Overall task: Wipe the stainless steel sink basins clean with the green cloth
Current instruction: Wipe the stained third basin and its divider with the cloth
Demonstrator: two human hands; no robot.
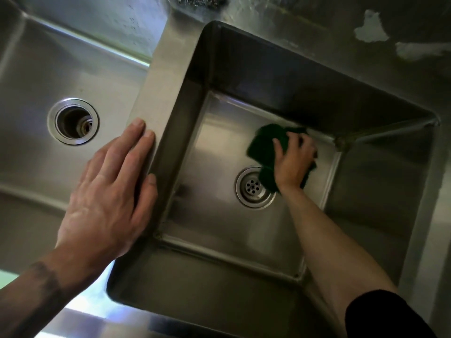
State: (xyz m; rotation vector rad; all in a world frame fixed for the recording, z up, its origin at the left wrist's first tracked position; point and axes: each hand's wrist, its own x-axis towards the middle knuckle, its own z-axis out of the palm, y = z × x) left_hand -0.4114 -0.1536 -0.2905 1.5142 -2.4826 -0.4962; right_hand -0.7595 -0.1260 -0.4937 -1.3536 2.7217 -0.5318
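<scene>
Two stainless steel basins lie below me. Deep in the right basin, my right hand presses the dark green cloth flat on the floor near the far wall, just beyond the round strainer drain. The cloth's lower edge overlaps the drain's rim. My left hand rests flat, fingers together, on the steel divider between the basins, thumb hooked over its right edge. The left basin has an open drain hole.
The steel counter behind the right basin carries pale smears and blotches. A dark scouring pad or mesh peeks in at the top edge. The basin's right wall and rim stand close to my forearm.
</scene>
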